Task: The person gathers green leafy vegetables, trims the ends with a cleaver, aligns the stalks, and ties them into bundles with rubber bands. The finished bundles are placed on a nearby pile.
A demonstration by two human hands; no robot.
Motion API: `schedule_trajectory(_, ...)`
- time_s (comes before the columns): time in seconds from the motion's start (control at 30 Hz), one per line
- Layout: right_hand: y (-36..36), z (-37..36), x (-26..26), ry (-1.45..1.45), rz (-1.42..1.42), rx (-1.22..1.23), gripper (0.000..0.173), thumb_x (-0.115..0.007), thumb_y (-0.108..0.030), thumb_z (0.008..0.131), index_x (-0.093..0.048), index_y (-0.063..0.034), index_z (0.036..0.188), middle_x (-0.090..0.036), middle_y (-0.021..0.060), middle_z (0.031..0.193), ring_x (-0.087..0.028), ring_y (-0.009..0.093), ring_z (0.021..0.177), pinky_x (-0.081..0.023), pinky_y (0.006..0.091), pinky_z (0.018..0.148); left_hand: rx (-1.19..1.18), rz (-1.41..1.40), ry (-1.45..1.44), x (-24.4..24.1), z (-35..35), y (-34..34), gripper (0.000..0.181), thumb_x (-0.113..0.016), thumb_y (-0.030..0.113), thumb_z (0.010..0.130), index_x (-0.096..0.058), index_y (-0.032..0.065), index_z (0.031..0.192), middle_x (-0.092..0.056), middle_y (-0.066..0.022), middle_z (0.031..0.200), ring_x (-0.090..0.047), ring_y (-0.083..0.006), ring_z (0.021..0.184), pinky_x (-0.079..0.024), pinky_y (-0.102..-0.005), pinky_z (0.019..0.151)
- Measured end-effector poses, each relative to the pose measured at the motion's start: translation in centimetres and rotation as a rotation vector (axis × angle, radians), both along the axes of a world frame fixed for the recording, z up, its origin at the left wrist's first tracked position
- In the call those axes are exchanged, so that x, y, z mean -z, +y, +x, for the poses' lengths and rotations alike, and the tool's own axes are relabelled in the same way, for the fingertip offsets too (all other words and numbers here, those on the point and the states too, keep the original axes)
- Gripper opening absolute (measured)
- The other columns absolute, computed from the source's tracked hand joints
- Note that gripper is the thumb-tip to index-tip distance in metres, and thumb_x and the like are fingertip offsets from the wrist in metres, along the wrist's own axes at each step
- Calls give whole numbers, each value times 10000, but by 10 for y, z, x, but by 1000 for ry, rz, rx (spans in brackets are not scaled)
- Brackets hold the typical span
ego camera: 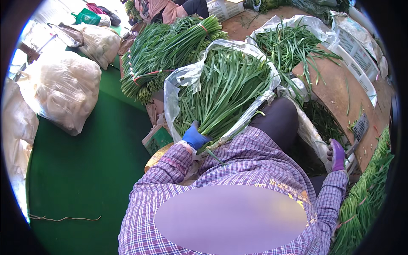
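My left hand (195, 136), in a blue glove, is closed around the lower end of a bunch of long green leafy stalks (213, 116). The bunch lies fanned out over more stalks inside a clear plastic bag (172, 92) in front of me. My right hand (337, 155), in a purple glove, is at the right, beside the edge of another plastic bag (306, 122). A slotted metal tool (360, 127) has its handle running down to the right hand; the hand seems to be round it, but the grip is partly hidden.
Tied bundles of green stalks lie at the upper left (172, 54) and lower right (363, 197). Loose stalks fill a bag (287, 44) beside a brown board (338, 83). White plastic crates (357, 67) stand behind. Filled plastic bags (63, 89) rest on green sheeting (92, 165). Another person (172, 11) sits at the top.
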State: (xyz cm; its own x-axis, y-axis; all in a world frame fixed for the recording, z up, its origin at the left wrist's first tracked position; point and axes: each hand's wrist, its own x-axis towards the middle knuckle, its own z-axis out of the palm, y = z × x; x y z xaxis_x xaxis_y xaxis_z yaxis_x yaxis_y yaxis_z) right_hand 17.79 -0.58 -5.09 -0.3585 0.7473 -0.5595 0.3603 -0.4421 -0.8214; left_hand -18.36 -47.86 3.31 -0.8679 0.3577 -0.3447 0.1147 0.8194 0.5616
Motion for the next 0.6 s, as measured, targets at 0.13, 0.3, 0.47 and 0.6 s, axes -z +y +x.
schedule_trajectory(0.13, 0, 1, 2, 24, 11, -4, 239, -554, -230, 890, -621, -124, 1094, -434, -60, 699, -367, 34, 468, -295, 195, 404, 93, 99, -231, -28, -20, 2, 545, -817, 155, 638, -595, -2, 1111, -666, -110, 978, -628, -205, 897, -482, -309, 828)
schedule_trajectory(0.3, 0, 3, -3, -27, -7, -20, 252, -556, -292, 884, -608, -155, 1089, -457, -73, 715, -401, 38, 502, -330, 197, 427, 28, 520, -536, -101, -30, 17, 437, -772, 123, 688, -613, -5, 1075, -664, -91, 958, -629, -173, 842, -491, -300, 796)
schedule_trajectory(0.47, 3, 4, 1, 3, -24, -65, 263, -551, -293, 886, -606, -160, 1105, -465, -70, 725, -405, 38, 505, -335, 196, 430, -140, 399, -200, -42, -29, -12, 703, -844, 182, 628, -491, -29, 1198, -655, -116, 1004, -624, -206, 894, -484, -316, 838)
schedule_trajectory(0.6, -2, 3, 1, -21, 56, -53, 282, -554, -296, 885, -610, -157, 1123, -482, -58, 751, -411, 43, 504, -348, 194, 436, -287, 366, -282, -7, -5, -25, 589, -820, 289, 675, -584, -49, 1096, -659, -145, 980, -637, -218, 837, -502, -311, 775)
